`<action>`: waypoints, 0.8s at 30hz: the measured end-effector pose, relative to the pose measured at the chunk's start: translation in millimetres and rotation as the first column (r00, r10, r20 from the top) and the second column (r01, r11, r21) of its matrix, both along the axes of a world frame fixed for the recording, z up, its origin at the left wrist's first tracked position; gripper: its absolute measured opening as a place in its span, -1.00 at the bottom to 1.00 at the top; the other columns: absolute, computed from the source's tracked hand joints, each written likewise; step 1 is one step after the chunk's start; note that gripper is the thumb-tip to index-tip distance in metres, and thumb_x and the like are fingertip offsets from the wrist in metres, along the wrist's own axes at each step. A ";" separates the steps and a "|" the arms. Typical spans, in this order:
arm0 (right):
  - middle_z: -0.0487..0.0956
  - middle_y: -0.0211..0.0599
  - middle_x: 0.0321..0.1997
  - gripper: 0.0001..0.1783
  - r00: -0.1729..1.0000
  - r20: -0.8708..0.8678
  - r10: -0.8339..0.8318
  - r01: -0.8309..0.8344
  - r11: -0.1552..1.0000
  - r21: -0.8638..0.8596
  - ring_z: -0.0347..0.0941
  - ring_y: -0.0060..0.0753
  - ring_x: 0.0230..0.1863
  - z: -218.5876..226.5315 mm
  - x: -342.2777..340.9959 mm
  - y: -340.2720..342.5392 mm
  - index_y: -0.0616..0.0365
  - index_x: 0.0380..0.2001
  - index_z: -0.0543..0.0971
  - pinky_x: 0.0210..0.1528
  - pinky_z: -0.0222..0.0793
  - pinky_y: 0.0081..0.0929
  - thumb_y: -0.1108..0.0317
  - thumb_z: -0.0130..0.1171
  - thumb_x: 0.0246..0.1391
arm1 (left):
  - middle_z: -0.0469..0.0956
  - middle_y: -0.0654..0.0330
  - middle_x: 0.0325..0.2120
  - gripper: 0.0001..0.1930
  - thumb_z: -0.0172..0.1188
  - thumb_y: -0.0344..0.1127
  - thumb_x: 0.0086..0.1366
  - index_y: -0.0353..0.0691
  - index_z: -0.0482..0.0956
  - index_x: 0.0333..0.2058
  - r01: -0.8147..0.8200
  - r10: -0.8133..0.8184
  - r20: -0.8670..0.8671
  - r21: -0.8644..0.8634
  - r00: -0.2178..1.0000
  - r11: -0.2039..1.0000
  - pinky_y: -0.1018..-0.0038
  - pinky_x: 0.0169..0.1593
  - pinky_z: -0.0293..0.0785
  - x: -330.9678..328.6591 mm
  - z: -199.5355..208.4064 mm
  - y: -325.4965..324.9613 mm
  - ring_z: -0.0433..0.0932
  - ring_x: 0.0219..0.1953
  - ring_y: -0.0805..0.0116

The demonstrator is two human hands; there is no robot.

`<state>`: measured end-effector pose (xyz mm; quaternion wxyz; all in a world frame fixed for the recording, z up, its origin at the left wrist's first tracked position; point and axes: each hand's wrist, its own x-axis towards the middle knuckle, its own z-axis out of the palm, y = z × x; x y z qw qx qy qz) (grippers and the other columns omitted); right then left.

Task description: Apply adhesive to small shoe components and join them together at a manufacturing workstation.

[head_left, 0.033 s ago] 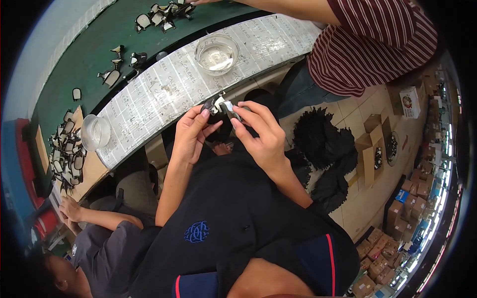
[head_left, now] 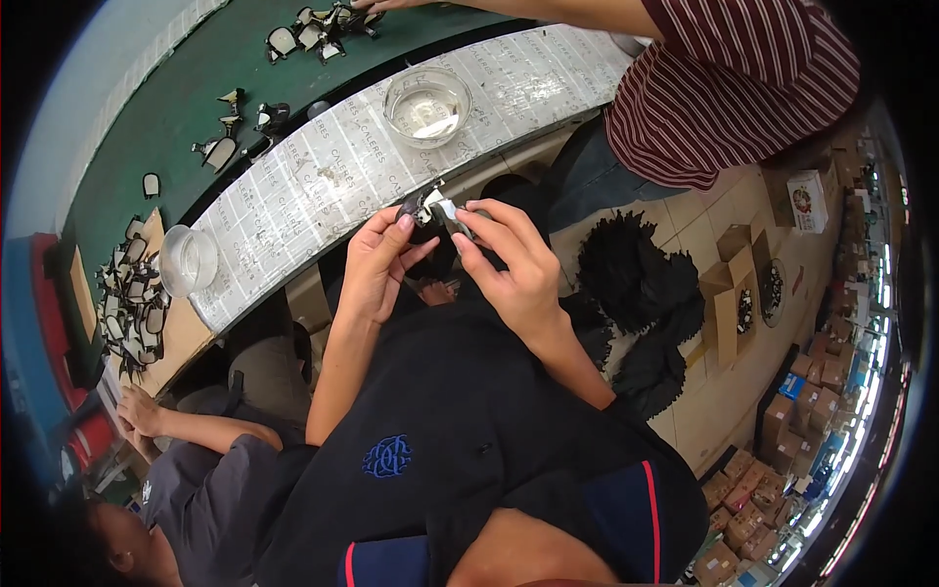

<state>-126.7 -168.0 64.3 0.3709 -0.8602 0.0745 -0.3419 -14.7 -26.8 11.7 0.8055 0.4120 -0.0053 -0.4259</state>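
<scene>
A small black-and-white piece point(head_left: 433, 203) is held up in front of my chest, close to the bench's near edge. My left hand point(head_left: 380, 256) pinches its dark left end between thumb and fingertips. On its other side my right hand point(head_left: 514, 256) is closed on the right part, where a pale strip and a dark edge show. My fingers cover much of the piece, so its exact kind cannot be told. Similar black pieces with cream oval faces lie in a heap point(head_left: 137, 303) at the left and in a smaller pile point(head_left: 318, 31) at the top.
A clear round dish point(head_left: 427, 110) sits on the paper-covered bench edge point(head_left: 303, 181); another clear dish point(head_left: 189, 261) stands further left. Beyond lies a green surface point(head_left: 191, 117). People sit at both sides. Black fringed material point(head_left: 636, 293) and an open carton point(head_left: 726, 303) are at right.
My right fingers have shifted slightly, baring more of the pale strip. At the top, the other person's hand and forearm have moved a little to the left. My left hand stays put.
</scene>
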 end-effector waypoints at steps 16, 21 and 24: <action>0.54 -0.09 -0.11 -0.71 0.993 0.045 -0.107 0.114 0.979 -0.172 0.58 -0.14 -0.23 -6.6 -0.2 -15.4 0.31 -0.17 0.59 -0.23 0.54 -0.40 0.56 0.34 -0.03 | 0.58 0.24 -0.24 -0.77 0.10 -0.30 0.42 -0.33 0.50 -0.08 -0.007 0.006 0.013 0.021 1.000 1.000 0.36 0.03 0.63 1.2 0.7 -3.4 0.58 -0.18 0.52; 0.55 -0.08 -0.12 -0.72 0.987 0.052 -0.155 0.160 0.979 -0.125 0.56 -0.15 -0.23 -2.4 -2.4 -22.7 0.31 -0.18 0.60 -0.21 0.52 -0.41 0.57 0.33 -0.03 | 0.55 0.33 -0.29 -0.78 0.09 -0.29 0.43 -0.31 0.51 -0.07 -0.014 0.014 -0.017 0.020 1.000 1.000 0.39 0.02 0.64 1.8 -6.3 0.0 0.55 -0.27 0.61; 0.56 -0.09 -0.13 -0.71 0.987 0.041 -0.157 0.159 0.985 -0.066 0.56 -0.14 -0.21 -0.9 -3.4 -22.7 0.31 -0.18 0.60 -0.17 0.51 -0.39 0.57 0.34 -0.04 | 0.55 0.33 -0.27 -0.77 0.08 -0.28 0.44 -0.30 0.51 -0.07 -0.022 0.022 -0.014 0.028 1.000 0.999 0.40 0.01 0.64 1.2 -2.0 -0.7 0.54 -0.27 0.63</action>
